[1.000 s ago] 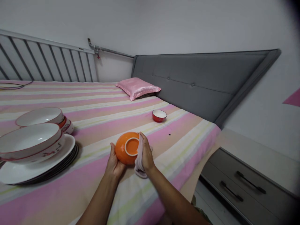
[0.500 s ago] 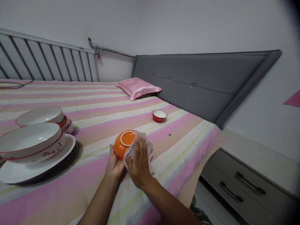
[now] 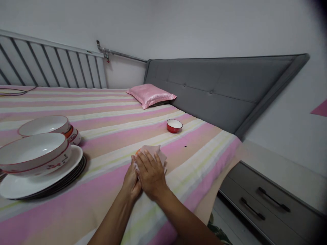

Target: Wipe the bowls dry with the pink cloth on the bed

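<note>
Just above the striped bedspread, my left hand (image 3: 131,180) grips an orange bowl (image 3: 138,151) from its left side. Only a sliver of orange shows, since a pale pink cloth (image 3: 153,148) covers most of it. Pressed over the cloth is my right hand (image 3: 151,173), its fingers bent across the bowl and holding the cloth against it. Both hands touch at the near side. Farther off on the bed stands a small red bowl (image 3: 174,126) with a white inside, upright and apart from the hands.
At the left, large white bowls (image 3: 35,153) with red rims sit on a stack of plates (image 3: 76,156); more stacked bowls (image 3: 46,125) stand behind. A pink pillow (image 3: 151,95) lies by the grey headboard (image 3: 204,86). A drawer cabinet (image 3: 255,194) stands right of the bed.
My right hand and the cloth have slid left over the bowl, hiding its orange base, which showed before. My left hand has shifted slightly right, closer to the right hand.
</note>
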`<state>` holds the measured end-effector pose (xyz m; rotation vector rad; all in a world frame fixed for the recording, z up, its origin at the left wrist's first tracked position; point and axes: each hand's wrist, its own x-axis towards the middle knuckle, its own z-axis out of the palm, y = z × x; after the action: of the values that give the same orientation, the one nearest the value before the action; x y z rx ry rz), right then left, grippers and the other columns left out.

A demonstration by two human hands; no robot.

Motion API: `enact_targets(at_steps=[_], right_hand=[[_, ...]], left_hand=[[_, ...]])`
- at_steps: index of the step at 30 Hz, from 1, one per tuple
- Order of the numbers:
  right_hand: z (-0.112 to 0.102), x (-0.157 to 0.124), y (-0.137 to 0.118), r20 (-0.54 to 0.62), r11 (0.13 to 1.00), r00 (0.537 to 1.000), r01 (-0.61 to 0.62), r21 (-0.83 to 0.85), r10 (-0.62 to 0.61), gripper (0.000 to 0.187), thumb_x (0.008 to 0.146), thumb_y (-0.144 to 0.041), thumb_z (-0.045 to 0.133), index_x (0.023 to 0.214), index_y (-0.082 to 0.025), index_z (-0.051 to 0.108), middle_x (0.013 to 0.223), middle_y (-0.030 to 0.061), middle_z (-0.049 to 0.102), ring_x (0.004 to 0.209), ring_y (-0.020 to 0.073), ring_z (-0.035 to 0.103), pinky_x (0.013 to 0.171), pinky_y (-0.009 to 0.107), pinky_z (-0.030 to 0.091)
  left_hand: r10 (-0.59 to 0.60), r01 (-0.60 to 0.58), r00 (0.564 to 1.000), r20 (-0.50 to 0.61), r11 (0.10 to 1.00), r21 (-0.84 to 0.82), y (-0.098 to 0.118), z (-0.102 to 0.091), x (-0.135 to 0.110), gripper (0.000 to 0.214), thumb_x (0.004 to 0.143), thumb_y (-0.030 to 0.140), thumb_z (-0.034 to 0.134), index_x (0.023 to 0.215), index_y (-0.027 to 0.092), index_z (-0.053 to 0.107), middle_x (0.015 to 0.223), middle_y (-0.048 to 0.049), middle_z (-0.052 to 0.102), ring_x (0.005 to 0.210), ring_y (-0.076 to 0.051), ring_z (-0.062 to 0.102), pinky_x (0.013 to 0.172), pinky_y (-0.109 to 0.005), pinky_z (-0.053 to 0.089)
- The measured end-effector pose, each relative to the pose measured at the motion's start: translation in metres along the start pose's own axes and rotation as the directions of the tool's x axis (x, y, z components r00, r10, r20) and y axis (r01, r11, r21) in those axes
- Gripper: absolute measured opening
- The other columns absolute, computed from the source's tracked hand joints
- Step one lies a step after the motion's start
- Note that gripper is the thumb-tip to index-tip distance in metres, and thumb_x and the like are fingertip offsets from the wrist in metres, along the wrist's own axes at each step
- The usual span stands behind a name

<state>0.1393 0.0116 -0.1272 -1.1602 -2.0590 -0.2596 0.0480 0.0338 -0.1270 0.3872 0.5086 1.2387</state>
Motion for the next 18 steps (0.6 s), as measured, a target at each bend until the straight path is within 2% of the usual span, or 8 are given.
enact_targets(at_steps=[2,5,9,12,15,18], right_hand=[[-0.004,0.002,0.000,-0.025,0.999,0.999,-0.031,0.024,0.032,0.046,0.097,-0.027,0.040,0.142,-0.022,0.038,0.143,0.0056,0.048,0.137,0.0244,0.036,0.116,0.050,0.018],[-0.009,0.007,-0.002,-0.075,0.995,0.993,-0.090,0.050,0.093,0.045,0.095,-0.026,0.041,0.140,-0.021,0.043,0.141,0.0065,0.050,0.137,0.0243,0.036,0.116,0.049,0.019],[-0.017,0.013,0.001,-0.108,0.970,0.969,-0.209,0.123,0.222,0.042,0.096,-0.025,0.035,0.135,-0.019,0.050,0.139,0.0064,0.051,0.135,0.0221,0.039,0.113,0.046,0.028],[-0.022,0.017,0.009,-0.091,0.928,0.945,-0.284,0.241,0.313,0.042,0.096,-0.025,0.031,0.131,-0.018,0.053,0.137,0.0071,0.054,0.132,0.0204,0.042,0.112,0.044,0.032],[-0.021,0.019,0.020,-0.050,0.854,0.926,-0.322,0.408,0.373,0.043,0.097,-0.029,0.028,0.129,-0.019,0.055,0.134,0.0069,0.056,0.129,0.0184,0.045,0.112,0.042,0.034],[-0.016,0.017,0.033,0.029,0.720,0.888,-0.392,0.572,0.460,0.045,0.097,-0.039,0.031,0.130,-0.020,0.054,0.135,0.0074,0.054,0.130,0.0183,0.045,0.112,0.040,0.034]], left_hand=[[0.041,-0.042,0.998,-0.058,0.999,-0.025,-0.002,0.011,-0.006,0.035,0.095,0.034,0.044,0.122,0.018,0.060,0.103,-0.0069,0.073,0.099,-0.012,0.067,0.087,-0.017,0.052],[0.098,-0.093,0.993,-0.072,0.993,0.075,-0.003,0.019,-0.012,0.032,0.093,0.033,0.050,0.116,0.016,0.064,0.106,-0.0071,0.072,0.098,-0.013,0.067,0.087,-0.018,0.051],[0.128,-0.135,0.991,0.043,0.951,0.277,-0.005,0.015,-0.014,0.037,0.085,0.042,0.060,0.110,0.015,0.066,0.106,-0.0075,0.072,0.097,-0.018,0.066,0.088,-0.025,0.050],[0.110,-0.133,0.990,0.087,0.928,0.347,-0.005,0.009,-0.013,0.042,0.083,0.046,0.062,0.106,0.012,0.067,0.100,-0.0098,0.073,0.095,-0.021,0.067,0.081,-0.027,0.052],[0.129,-0.126,0.992,0.009,0.944,0.306,-0.003,0.007,-0.011,0.042,0.082,0.048,0.062,0.102,0.011,0.068,0.094,-0.0106,0.074,0.089,-0.022,0.069,0.075,-0.028,0.055],[0.152,-0.130,0.984,-0.094,0.971,0.201,0.002,0.008,-0.009,0.037,0.085,0.044,0.059,0.102,0.012,0.067,0.095,-0.0108,0.074,0.087,-0.021,0.070,0.078,-0.028,0.056]])
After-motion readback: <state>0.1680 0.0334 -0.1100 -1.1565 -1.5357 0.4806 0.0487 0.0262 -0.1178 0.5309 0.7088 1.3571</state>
